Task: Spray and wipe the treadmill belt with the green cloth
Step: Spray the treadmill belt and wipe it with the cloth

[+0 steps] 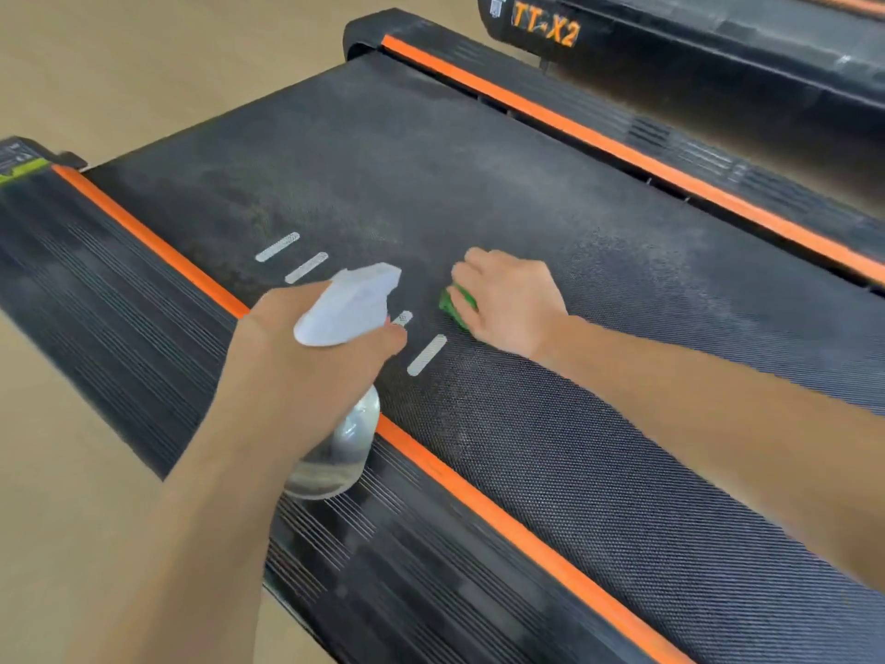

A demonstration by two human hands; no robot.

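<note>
Right hand (510, 299): palm down on the belt, fingers curled over the green cloth and pressing it flat; only a small edge of cloth shows at the hand's 8 o'clock side.
Left hand (306, 357): wrapped round the neck of the spray bottle, a finger reaching forward under the head toward the trigger; whether it is squeezing cannot be told.
Green cloth (457, 306): near the middle of the treadmill belt, mostly hidden beneath the right hand; probably soft, light and limp, so it should bunch unless held under a flat palm with the fingers spread.
Spray bottle (342, 443): clear body, white head (352, 304) aimed toward 1 o'clock across the belt; likely light and rigid, perhaps slick if wet, best held at the neck.
Treadmill belt (479, 184): black, textured, with white dashes (277, 246) at 10 o'clock from the cloth; likely grippy enough to drag at the cloth.
Orange strips (622, 158): run along both belt edges.
Second treadmill (670, 50): at 1 o'clock, apart.
</note>
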